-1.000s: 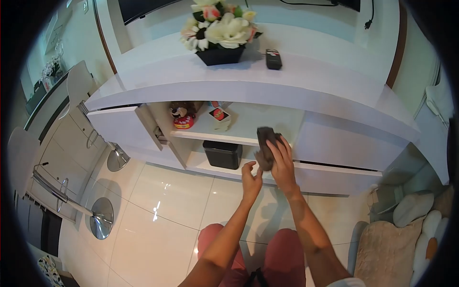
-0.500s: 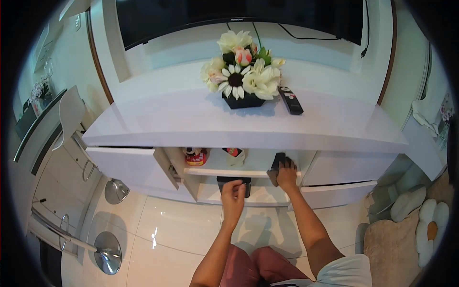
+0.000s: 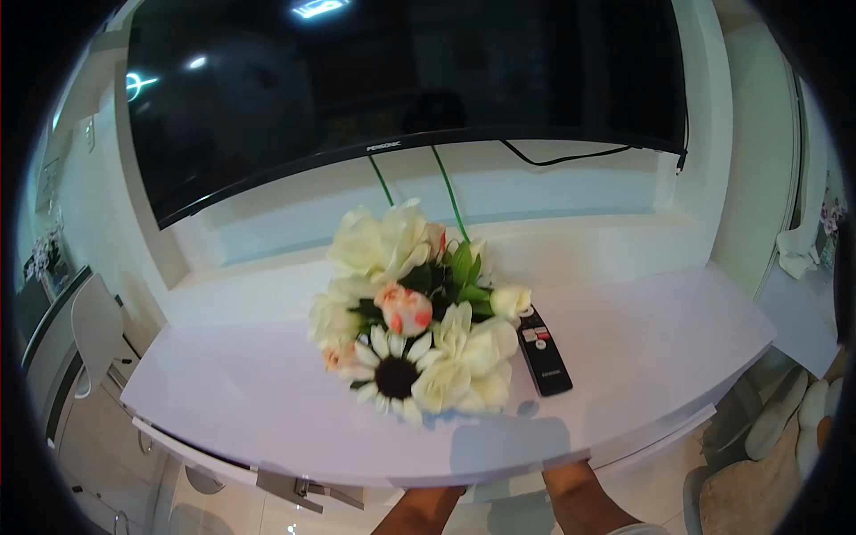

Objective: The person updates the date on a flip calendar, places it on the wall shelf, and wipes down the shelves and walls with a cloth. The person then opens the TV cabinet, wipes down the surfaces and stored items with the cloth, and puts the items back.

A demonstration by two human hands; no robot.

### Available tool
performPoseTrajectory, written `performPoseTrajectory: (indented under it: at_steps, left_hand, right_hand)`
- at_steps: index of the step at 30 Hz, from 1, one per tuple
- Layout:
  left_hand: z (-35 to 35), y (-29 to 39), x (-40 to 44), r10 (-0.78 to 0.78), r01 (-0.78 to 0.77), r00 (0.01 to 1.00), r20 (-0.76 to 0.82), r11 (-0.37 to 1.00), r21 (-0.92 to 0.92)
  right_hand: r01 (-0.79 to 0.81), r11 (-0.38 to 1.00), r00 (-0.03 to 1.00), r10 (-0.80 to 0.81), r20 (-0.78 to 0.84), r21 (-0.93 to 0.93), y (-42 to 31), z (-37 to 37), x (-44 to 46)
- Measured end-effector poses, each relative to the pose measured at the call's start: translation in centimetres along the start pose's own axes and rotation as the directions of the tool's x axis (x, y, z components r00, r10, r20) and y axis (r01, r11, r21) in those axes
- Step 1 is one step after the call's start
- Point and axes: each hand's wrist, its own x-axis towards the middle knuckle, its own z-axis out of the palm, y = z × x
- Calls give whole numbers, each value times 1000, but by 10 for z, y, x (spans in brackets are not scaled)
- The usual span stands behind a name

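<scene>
A: Why is the remote (image 3: 546, 357) lying just there, do you think?

B: For the television (image 3: 401, 80) above, I'd guess; it's an easy spot to pick it up from. And the flower arrangement (image 3: 406, 309) beside it looks placed for show, below the middle of the screen.

A: And the hands?

B: Both are out of sight under the front edge of the counter (image 3: 642, 339). I get only the left forearm (image 3: 419, 512) and the right forearm (image 3: 584, 501), well apart, running in beneath the lip. Whether either hand is spread, closed or gripping something, I can't tell.

A: So where's whatever they're at?

B: Below the counter top, I'd judge, since both arms point that way. If there is a thing, the top covers it. The remote lies up on the surface, apart from both forearms.

A: What else can't you make out?

B: Whatever holds the stems; the blooms hide it. The 2 green cords (image 3: 450, 192) drop from the screen's lower edge and vanish behind the petals. The television's top is cut off. At lower left a cabinet panel (image 3: 192, 455) juts out, near a metal fitting (image 3: 308, 490) I can't identify.
</scene>
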Motion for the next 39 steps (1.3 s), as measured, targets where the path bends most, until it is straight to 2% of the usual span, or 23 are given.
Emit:
performPoseTrajectory:
  at_steps: [1,2,5,9,14,16,19,22,26,28,29,31,32,33,34,35,36,38,39]
  left_hand:
    - [6,3,-7,2,-2,1000,9,1000,-1]
    - [1,0,-12,1,-1,1000,20,1000,2]
    - [-2,-20,-1,-9,9,1000,25,1000,15]
    - [-1,-14,-15,-52,54,995,86,998,-15]
    - [-8,25,-73,-173,182,976,131,981,-62]
    - [10,43,-45,-215,227,963,164,972,-62]
    - [36,48,11,-248,263,948,198,963,-52]
    - [44,46,42,-263,275,940,218,961,-29]
    - [14,65,28,-256,267,940,227,963,-20]
    - [-31,107,25,-552,583,812,189,766,-271]
    - [-44,120,17,-552,583,812,187,765,-272]
    - [-66,140,-6,-591,612,791,160,774,-162]
    - [-75,146,-15,-594,613,790,152,773,-162]
    - [-84,150,-26,-599,631,773,210,760,-157]
    - [-91,156,-38,-602,649,753,267,745,-151]
    - [-97,159,-49,-579,606,791,197,786,-123]
    - [-104,159,-61,-582,608,790,194,785,-121]
    - [-116,155,-91,-579,604,791,197,789,-109]
    - [-119,150,-109,-615,643,757,220,761,-87]
  right_hand:
    - [-3,1000,1000,3,10,5,9,0,-20]
    - [-8,1000,1000,7,22,13,-44,18,70]
    - [10,999,998,-12,57,35,-64,15,96]
    - [-19,999,988,14,151,30,-39,8,26]
    - [-4,1000,948,5,319,-3,16,-59,-64]
    - [-13,1000,924,11,383,3,24,-74,-76]
    - [-22,999,895,9,446,24,-67,-9,70]
    - [-28,998,875,-5,484,61,-78,-10,89]
    - [-24,996,861,-25,507,92,-96,-17,90]
    - [-9,995,851,-44,523,99,-100,-27,66]
    - [-3,995,846,-53,530,104,-104,-31,53]
    - [6,994,839,-66,540,113,-111,-46,36]
    - [140,967,837,-231,497,213,-114,-55,28]
    - [268,913,811,-385,440,306,-115,-63,18]
    - [272,911,806,-391,445,310,-114,-70,9]
    - [213,908,793,-377,479,361,-113,-78,3]
    - [153,900,779,-364,511,408,-112,-84,0]
    - [216,889,794,-400,457,403,-105,-96,-4]
    - [156,924,826,-316,466,350,-98,-94,0]
